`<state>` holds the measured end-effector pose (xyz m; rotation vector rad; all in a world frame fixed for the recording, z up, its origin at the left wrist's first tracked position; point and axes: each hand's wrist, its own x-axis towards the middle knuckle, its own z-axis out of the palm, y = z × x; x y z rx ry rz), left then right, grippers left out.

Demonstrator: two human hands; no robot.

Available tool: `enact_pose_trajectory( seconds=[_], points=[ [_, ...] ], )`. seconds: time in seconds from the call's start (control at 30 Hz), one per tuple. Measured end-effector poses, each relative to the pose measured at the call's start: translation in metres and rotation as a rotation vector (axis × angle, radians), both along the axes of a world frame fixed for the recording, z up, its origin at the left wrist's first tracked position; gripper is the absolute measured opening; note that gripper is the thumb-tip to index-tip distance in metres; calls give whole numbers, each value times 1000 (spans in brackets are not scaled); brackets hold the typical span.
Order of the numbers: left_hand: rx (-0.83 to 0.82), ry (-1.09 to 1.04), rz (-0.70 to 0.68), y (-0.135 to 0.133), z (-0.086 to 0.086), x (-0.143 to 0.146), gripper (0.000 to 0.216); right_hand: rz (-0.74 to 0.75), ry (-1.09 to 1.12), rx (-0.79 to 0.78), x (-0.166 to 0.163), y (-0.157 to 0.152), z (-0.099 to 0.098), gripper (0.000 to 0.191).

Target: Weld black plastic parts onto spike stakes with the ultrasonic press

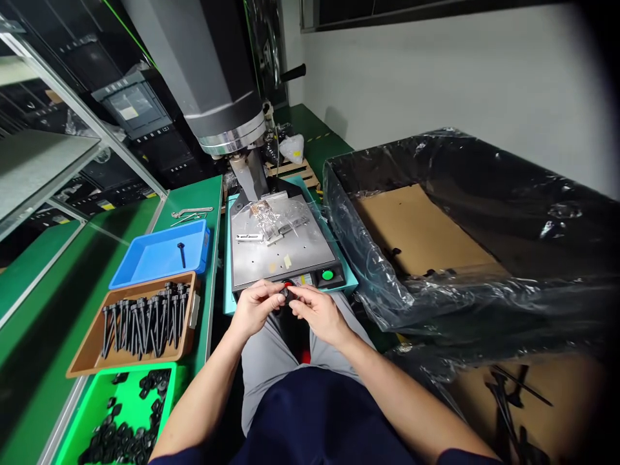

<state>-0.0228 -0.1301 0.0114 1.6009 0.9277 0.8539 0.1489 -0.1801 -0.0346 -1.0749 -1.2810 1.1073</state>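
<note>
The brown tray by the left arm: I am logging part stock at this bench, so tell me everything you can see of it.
The brown tray is a shallow rectangular bin, seemingly plastic, with low walls and a flat floor. It sits on the green bench, between the blue tray behind it and the green bin in front, close against both. Its far half holds a crowded row of black pin-like parts, long stems with wider heads, lying roughly parallel. The near left floor is bare. Neither hand touches it.
</note>
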Motion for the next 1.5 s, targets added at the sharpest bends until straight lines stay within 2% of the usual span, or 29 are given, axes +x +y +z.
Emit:
enact_pose_trajectory(
  seconds=[0.13,0.23,0.33,0.5,0.57,0.7,0.8,0.87,0.93,1.07,1.17,1.23,1.33,1.43,1.5],
  points=[
    [192,67,13,2,-4,-2,20,-23,17,-24,0,2,2,35],
    [282,92,-19,4,-6,-4,20,36,86,-108,2,4,4,39],
    [296,109,-52,6,-7,-6,20,129,136,-174,3,5,7,40],
    [291,153,-110,7,-6,-6,22,-21,-33,-54,3,3,6,33],
    [307,171,-141,7,-5,-6,23,-22,-43,-44,2,3,5,30],
    [349,184,-146,6,-6,-3,25,55,173,-177,1,6,0,33],
    [331,166,-130,4,-9,2,31,44,265,-194,-1,12,-5,41],
    [248,132,-114,4,-17,7,36,31,281,-189,1,19,-9,47],
    [65,37,-20,11,-29,11,39,12,268,-193,4,31,-13,53],
    [-482,-330,383,51,-56,13,40,-69,192,-212,12,71,-22,59],
    [-768,-586,578,93,-62,5,36,-85,146,-231,11,109,-28,62],
    [-853,-709,602,118,-60,-2,38,-88,139,-250,7,135,-31,65],
    [-910,-809,557,144,-56,-7,34,-118,105,-267,8,173,-31,70],
    [-883,-842,539,156,-52,-4,13,-219,42,-233,25,209,-23,73],
    [-834,-859,532,157,-49,1,13,-303,-4,-188,44,230,-17,73]
  ],
)
